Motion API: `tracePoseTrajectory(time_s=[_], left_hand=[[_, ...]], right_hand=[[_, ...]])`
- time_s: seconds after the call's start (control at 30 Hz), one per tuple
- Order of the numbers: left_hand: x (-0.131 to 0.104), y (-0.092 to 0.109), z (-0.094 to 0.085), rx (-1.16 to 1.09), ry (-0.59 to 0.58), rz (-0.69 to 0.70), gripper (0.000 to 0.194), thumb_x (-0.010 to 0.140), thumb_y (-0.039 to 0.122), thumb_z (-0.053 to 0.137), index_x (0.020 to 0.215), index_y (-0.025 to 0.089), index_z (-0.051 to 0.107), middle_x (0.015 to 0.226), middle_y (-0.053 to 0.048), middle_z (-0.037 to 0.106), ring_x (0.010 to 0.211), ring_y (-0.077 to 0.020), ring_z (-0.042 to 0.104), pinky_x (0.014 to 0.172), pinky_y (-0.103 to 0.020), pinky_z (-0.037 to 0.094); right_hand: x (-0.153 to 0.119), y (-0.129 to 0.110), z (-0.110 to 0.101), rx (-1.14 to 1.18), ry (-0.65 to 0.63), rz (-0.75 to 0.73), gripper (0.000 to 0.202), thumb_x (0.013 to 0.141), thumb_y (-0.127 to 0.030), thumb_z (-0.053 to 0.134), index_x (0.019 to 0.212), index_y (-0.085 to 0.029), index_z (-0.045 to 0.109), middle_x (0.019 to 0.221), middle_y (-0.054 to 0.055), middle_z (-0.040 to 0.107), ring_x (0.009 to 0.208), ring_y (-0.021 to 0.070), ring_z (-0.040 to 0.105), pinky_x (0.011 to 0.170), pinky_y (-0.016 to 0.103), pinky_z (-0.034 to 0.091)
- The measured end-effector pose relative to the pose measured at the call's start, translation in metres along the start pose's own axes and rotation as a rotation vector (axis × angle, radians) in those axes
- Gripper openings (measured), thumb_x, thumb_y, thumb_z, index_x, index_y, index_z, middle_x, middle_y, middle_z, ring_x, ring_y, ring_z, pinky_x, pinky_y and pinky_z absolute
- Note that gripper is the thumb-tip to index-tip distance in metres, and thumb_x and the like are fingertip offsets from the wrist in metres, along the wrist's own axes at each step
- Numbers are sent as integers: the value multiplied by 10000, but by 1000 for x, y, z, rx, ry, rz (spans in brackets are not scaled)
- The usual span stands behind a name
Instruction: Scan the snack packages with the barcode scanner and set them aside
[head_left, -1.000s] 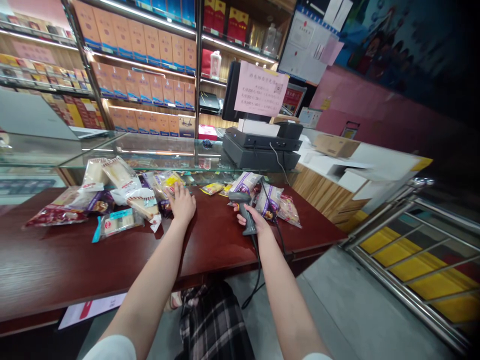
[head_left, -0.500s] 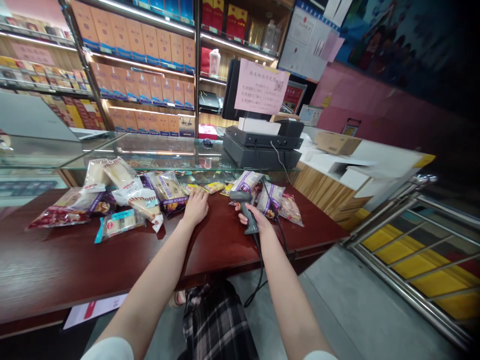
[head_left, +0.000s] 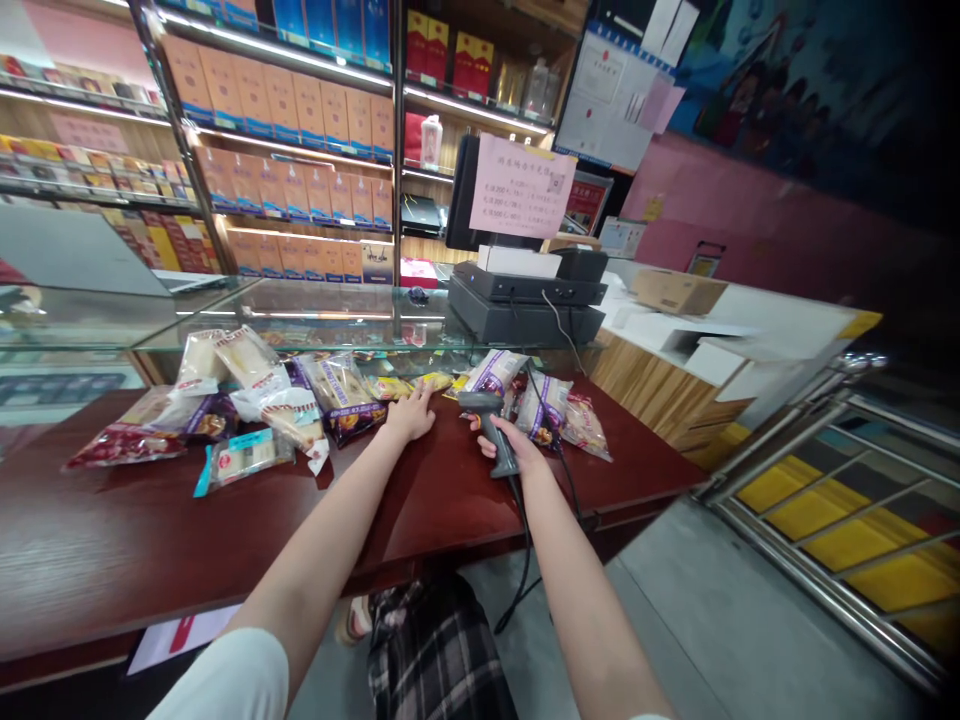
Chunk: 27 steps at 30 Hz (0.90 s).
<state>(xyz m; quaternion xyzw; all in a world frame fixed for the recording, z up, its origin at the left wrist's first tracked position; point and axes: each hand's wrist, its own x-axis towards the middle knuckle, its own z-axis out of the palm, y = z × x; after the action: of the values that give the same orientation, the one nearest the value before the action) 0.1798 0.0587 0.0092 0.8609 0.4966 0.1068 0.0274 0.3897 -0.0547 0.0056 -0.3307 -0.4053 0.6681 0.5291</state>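
My right hand (head_left: pixel 510 447) is wrapped round the grip of a dark grey barcode scanner (head_left: pixel 496 430), whose head points left and whose black cable hangs over the table's front edge. My left hand (head_left: pixel 411 414) reaches out with fingers extended, its fingertips at a small yellow packet (head_left: pixel 433 382). Another yellow packet (head_left: pixel 388 388) lies just left of that hand, beside a purple-edged bag of bread (head_left: pixel 341 395). Right of the scanner lie purple-and-white bags (head_left: pixel 544 405) and a clear bag with red print (head_left: pixel 586 425).
The dark red table (head_left: pixel 150 540) holds more wrapped bread (head_left: pixel 247 357) and a blue-ended packet (head_left: pixel 250 457) on the left. Behind stands a glass display counter (head_left: pixel 315 300) with a cash register (head_left: pixel 525 310). A metal railing (head_left: pixel 840 520) is at the right.
My left hand has moved right, from the left yellow packet to the one beside it. The scanner stays in my right hand. The view has shifted slightly.
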Motion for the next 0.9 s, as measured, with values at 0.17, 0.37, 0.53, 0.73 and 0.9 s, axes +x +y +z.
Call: tracePoseTrajectory(time_s=[0.17,0.37,0.53,0.73,0.9], left_hand=[[6,7,13,54,139,-3,598,927,431,392,1470,183,421,1487,-190,438,1252,-418,449,964,-588,378],[1,1,24,29,227,46,500,912,346,432,1340,117,550,1430,-211,478,1252,-368,455,1004,-486,379],[5,-2,23,-20,146,41,595,912,337,422,1472,139,402,1563,-155,337,1339,-371,370,1034,-519,361],[7,-4,25,41,139,84,477,928,335,396,1334,162,576,1501,-130,438,1323,-381,390,1035,-532,367],[12,-6,27,-10,230,131,498,907,265,452,1351,49,511,1398,-200,520,1289,-326,464,1064,-431,383]], right_hand=[[-1,1,-2,7,-23,-41,340,859,-404,573,1106,-174,622,864,44,660,459,55,352,440,209,303],[0,1,-4,0,-45,-41,322,863,-391,562,1077,-160,631,873,57,668,469,62,360,442,217,315],[-1,0,-3,16,-41,-57,306,864,-385,562,1037,-144,639,868,53,658,466,55,362,435,214,312],[-2,-1,-2,6,-19,-54,303,884,-374,540,1062,-147,635,923,69,667,475,56,355,437,214,318],[-1,-3,-1,8,-41,-56,298,883,-368,538,1054,-145,637,916,69,674,471,56,368,438,212,322]])
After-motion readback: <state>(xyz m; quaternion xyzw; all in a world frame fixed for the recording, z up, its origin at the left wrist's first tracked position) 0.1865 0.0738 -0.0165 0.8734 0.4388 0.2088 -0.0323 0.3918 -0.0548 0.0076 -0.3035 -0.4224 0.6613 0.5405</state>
